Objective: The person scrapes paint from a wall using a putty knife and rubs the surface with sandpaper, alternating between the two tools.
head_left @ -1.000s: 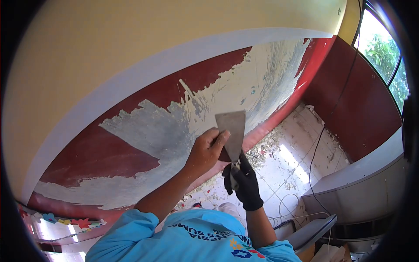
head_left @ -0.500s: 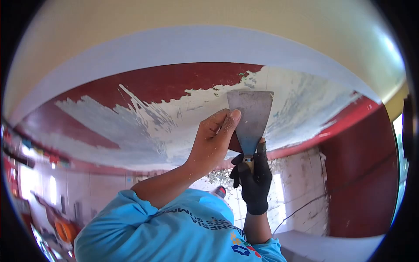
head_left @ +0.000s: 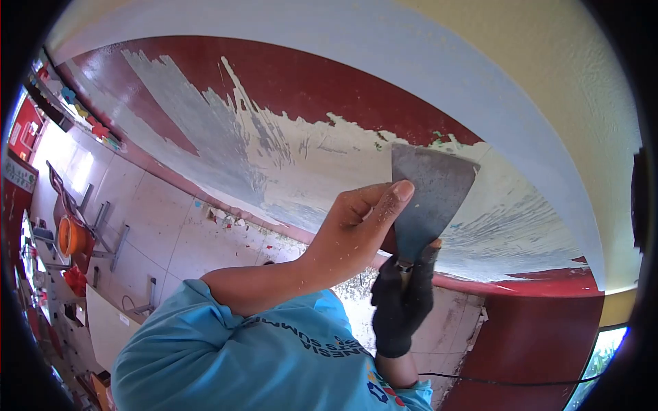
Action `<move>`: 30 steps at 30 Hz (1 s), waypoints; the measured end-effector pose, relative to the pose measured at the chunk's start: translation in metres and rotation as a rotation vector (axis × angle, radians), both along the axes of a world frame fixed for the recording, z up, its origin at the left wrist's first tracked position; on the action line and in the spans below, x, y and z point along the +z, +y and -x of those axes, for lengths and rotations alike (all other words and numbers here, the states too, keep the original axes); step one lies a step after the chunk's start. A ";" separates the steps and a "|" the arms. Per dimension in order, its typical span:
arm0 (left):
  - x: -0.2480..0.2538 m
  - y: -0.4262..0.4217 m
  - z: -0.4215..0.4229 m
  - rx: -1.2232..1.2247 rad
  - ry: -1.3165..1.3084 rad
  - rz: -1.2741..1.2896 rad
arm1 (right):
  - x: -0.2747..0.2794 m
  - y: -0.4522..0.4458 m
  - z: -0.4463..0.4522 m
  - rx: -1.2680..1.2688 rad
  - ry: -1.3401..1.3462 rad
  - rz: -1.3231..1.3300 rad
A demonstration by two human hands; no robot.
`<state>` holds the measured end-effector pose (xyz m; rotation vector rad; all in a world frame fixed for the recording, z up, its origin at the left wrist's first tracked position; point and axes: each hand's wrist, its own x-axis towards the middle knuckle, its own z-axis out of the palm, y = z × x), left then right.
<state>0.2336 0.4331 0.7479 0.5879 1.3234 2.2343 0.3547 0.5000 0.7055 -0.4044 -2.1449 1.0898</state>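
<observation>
A wide-bladed paint scraper (head_left: 433, 188) is held upright in front of a wall with dark red paint (head_left: 274, 72) and a pale scraped area (head_left: 322, 161). My left hand (head_left: 360, 226), bare and dusted with pale flecks, pinches the blade's left edge, its thumb lying on the near face and the fingers partly hidden behind. My right hand (head_left: 404, 301) wears a black glove with a bare fingertip showing, and wraps around the handle below the blade. The upper end of the blade overlaps the ragged red paint edge in view; I cannot tell whether it touches the wall.
Paint chips and debris (head_left: 229, 219) lie on the tiled floor (head_left: 147, 212) along the wall's foot. At the left are an orange round object (head_left: 70, 236) and metal-legged furniture (head_left: 110, 246). A dark cable (head_left: 507, 379) crosses a dark red surface (head_left: 541, 335) at lower right.
The view has turned and tilted, showing more floor and furniture at the left. The scraper and both hands appear farther right; both hands keep the same hold.
</observation>
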 end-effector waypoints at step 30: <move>0.005 -0.001 0.001 -0.103 -0.214 -0.169 | 0.024 0.029 0.000 0.266 -0.108 -0.077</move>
